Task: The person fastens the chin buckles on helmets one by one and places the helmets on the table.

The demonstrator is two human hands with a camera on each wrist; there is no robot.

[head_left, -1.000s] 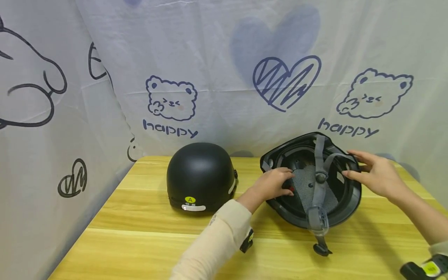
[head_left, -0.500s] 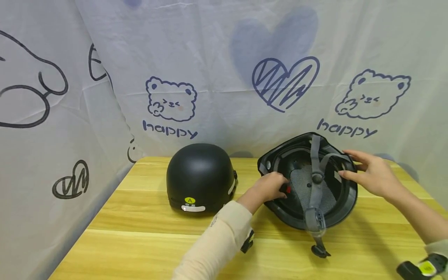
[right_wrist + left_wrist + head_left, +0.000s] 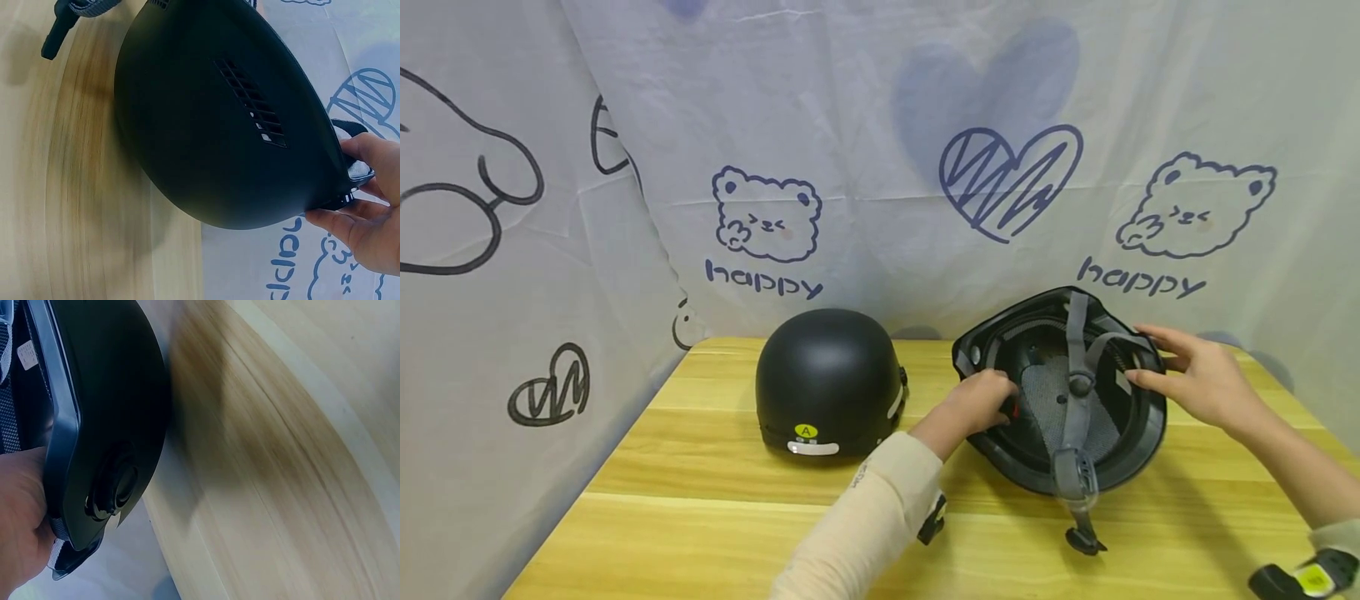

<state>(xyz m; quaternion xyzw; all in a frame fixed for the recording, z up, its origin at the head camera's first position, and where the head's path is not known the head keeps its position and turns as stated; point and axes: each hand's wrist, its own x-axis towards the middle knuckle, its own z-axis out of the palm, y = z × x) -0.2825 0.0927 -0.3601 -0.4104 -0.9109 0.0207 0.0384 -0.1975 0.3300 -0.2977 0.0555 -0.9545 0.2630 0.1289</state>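
Wood-grain table [image 3: 700,517], printed curtain [image 3: 880,150] behind (tilted helmet [image 3: 1041,404] before it)

Left arm [image 3: 853,529], sleeved, slants up-right in head view; left hand [image 3: 979,402] back up, fingers curled in a grip, tips mostly hidden. Right arm [image 3: 1292,475] in from lower right, mostly bare; right hand [image 3: 1208,379] gripping too, thumb [image 3: 1156,382] opposed to fingers. Hands apart, reaching toward each other.

It's a curtained-off spot, kind of room unclear, with pale cloth [image 3: 872,83] bearing printed bears [image 3: 767,218] and hearts [image 3: 1011,183] backing a wood-grain worktop [image 3: 685,467]!
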